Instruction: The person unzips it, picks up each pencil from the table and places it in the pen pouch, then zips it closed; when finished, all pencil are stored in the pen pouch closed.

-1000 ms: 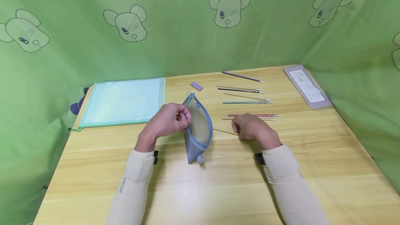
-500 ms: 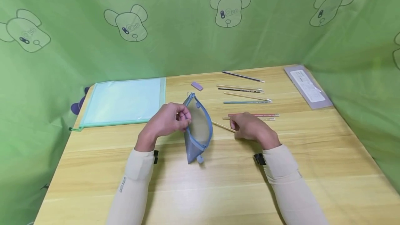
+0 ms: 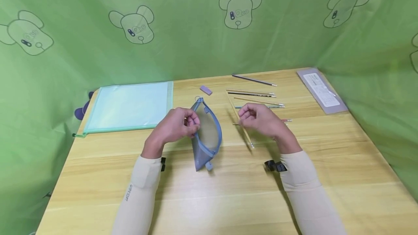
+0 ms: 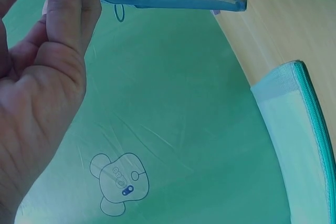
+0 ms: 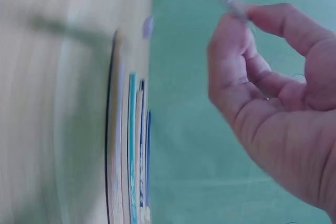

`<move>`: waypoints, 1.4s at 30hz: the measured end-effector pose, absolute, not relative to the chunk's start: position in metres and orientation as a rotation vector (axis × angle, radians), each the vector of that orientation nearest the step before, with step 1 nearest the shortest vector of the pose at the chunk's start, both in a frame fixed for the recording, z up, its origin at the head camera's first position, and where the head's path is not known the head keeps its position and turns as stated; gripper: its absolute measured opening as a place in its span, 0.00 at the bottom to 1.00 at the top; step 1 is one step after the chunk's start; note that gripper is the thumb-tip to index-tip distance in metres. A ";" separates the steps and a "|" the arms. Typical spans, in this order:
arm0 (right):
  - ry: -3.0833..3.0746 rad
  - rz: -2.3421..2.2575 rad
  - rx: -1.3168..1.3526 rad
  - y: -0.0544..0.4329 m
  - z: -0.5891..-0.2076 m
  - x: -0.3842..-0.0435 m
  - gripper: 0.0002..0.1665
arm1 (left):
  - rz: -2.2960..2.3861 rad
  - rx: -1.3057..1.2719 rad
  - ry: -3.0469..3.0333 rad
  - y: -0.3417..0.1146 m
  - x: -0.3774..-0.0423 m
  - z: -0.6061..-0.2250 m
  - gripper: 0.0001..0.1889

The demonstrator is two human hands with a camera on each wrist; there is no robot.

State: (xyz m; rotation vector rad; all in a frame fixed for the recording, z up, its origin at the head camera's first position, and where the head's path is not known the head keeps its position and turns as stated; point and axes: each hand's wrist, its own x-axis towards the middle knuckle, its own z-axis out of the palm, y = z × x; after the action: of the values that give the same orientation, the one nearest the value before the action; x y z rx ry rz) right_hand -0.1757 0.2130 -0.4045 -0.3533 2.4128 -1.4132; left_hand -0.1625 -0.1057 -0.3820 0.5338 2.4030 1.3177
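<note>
My left hand (image 3: 176, 124) pinches the near-left edge of a blue zip pencil pouch (image 3: 203, 156), whose mouth gapes toward the right. In the left wrist view, the pouch's blue rim (image 4: 184, 3) and a small ring show beyond the fingers. A yellow pencil (image 3: 247, 136) slants above the table between the thumb and fingers of my right hand (image 3: 262, 119); its eraser end points toward me. The right wrist view shows those fingertips touching, with the pencil there blurred. Behind and below this hand lie several pencils, among them a teal pencil (image 3: 277, 107) and a dark pencil (image 3: 254, 79).
A mint zip document bag (image 3: 127, 108) lies flat at the back left. Beyond the pouch is a purple eraser (image 3: 205, 90). At the back right, a flat purple packet (image 3: 321, 90) bears a white label. Green curtains border the table (image 3: 209, 206).
My right hand has lifted the yellow pencil from the table and turned it from lying sideways to pointing away from me. The left hand and pouch have stayed put.
</note>
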 end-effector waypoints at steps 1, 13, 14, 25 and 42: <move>2.354 -1.473 -0.341 0.213 -0.403 -0.175 0.14 | 1.322 0.529 2.401 -0.105 -0.162 -0.382 0.02; 1.960 -1.610 -0.246 0.177 -0.410 -0.168 0.15 | 1.299 0.527 2.457 -0.086 -0.158 -0.385 0.04; 1.962 -1.621 -0.234 0.174 -0.412 -0.168 0.14 | 1.290 0.542 2.458 -0.083 -0.158 -0.386 0.03; 2.231 -1.641 -0.168 0.133 -0.425 -0.160 0.07 | 1.394 0.551 2.395 -0.068 -0.156 -0.393 0.04; 2.454 -1.418 -0.385 0.264 -0.418 -0.186 0.15 | 1.401 0.476 2.420 -0.090 -0.160 -0.387 0.04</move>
State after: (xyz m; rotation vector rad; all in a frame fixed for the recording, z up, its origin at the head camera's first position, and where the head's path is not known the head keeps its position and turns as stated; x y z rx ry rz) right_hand -0.1864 0.2645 -0.4178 -0.3855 2.4544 -1.4181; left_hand -0.1595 -0.0901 -0.3868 0.4755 2.4204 1.4007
